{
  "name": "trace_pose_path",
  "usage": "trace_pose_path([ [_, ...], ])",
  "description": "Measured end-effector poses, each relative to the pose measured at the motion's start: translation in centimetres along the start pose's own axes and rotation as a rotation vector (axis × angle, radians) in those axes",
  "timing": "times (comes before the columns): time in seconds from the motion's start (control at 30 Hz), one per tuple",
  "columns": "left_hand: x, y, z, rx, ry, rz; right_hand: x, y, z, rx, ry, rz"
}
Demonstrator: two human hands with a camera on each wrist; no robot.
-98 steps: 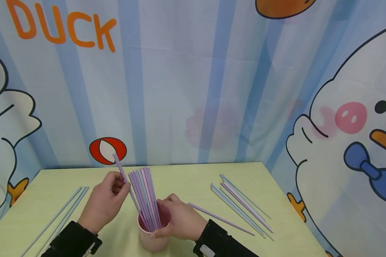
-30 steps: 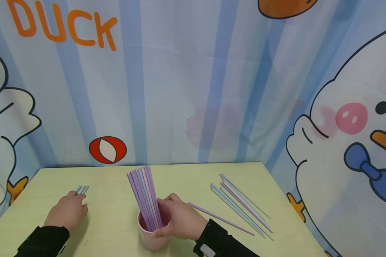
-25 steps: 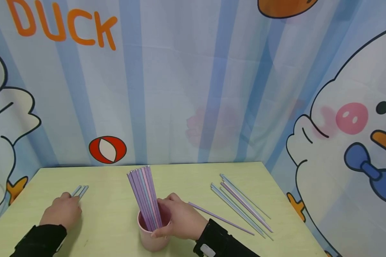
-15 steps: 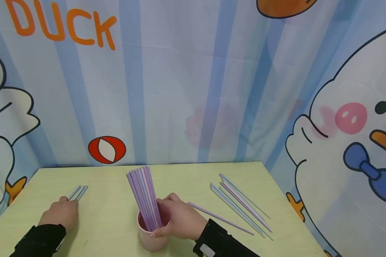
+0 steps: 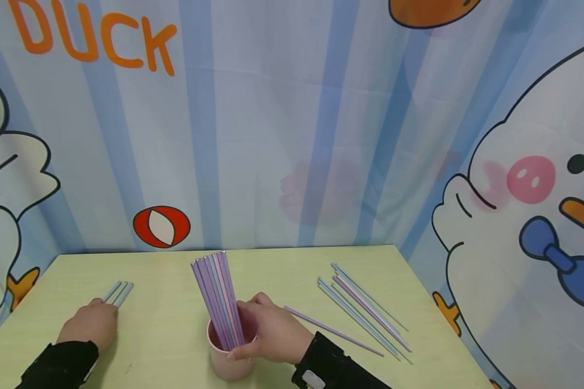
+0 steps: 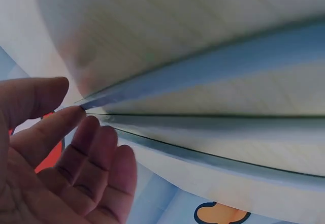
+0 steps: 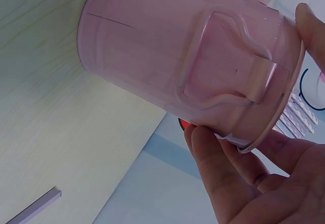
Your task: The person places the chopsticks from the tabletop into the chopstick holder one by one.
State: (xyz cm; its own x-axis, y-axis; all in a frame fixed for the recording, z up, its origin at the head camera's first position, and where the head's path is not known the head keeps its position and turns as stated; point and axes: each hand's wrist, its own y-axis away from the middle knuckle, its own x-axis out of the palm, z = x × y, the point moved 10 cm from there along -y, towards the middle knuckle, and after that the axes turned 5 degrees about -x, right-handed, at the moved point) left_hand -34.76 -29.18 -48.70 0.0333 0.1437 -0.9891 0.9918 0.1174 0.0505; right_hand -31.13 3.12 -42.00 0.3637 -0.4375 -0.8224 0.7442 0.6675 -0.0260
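Note:
My right hand (image 5: 279, 332) grips the rim of a pink cup (image 5: 229, 368), with the thumb in front and the fingers behind. A bundle of mostly purple chopsticks (image 5: 219, 300), with a few blue and pink among them, stands in the cup, leaning left. In the right wrist view the cup (image 7: 147, 36) shows a wire-like handle on its side. At the left of the table, my left hand (image 5: 90, 324) is low over light-blue chopsticks (image 5: 124, 294), covering most of them. The left wrist view shows its fingertips at the chopsticks (image 6: 213, 125), thumb apart from the index finger.
A lone purple chopstick (image 5: 333, 331) lies right of the cup. Farther right several blue and purple chopsticks (image 5: 365, 308) lie in a loose group. The pale yellow table (image 5: 272, 270) ends at a curtain (image 5: 267, 135) printed with ducks.
The left hand has let go of a purple chopstick at the cup and moved to the blue chopsticks at the left, then slid slightly down along them. The right hand stays on the cup.

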Motion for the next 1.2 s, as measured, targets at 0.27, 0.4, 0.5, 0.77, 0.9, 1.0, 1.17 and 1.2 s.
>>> trace_pose_path([
  [0.27, 0.1, 0.1, -1.3, 0.018, 0.042, 0.026, 0.0, 0.0, 0.0, 0.008, -0.011, 0.003],
  [0.4, 0.4, 0.1, -1.8, 0.007, 0.073, 0.056, 0.0, 0.0, 0.0, 0.009, -0.015, 0.004],
  [0.5, 0.5, 0.1, -2.2, 0.013, 0.085, 0.051, -0.1, 0.1, 0.1, 0.001, -0.012, 0.005],
  [0.77, 0.8, 0.3, -3.6, 0.054, 0.124, 0.027, -0.1, 0.2, 0.3, -0.008, -0.004, 0.003],
  [0.9, 1.1, 0.4, -3.9, 0.028, 0.172, 0.057, 0.0, 0.2, 0.3, -0.017, 0.001, -0.001],
  [1.0, 0.6, 0.6, -4.2, 0.018, 0.223, 0.063, 0.0, 0.2, 0.3, -0.018, 0.003, -0.003],
  [1.17, -1.3, 1.0, -5.1, 0.043, 0.309, 0.046, 0.0, 0.1, 0.2, -0.009, 0.001, 0.003],
  [1.2, -1.7, 1.1, -5.2, 0.051, 0.326, 0.042, 0.0, 0.1, 0.2, -0.008, 0.001, 0.004],
])
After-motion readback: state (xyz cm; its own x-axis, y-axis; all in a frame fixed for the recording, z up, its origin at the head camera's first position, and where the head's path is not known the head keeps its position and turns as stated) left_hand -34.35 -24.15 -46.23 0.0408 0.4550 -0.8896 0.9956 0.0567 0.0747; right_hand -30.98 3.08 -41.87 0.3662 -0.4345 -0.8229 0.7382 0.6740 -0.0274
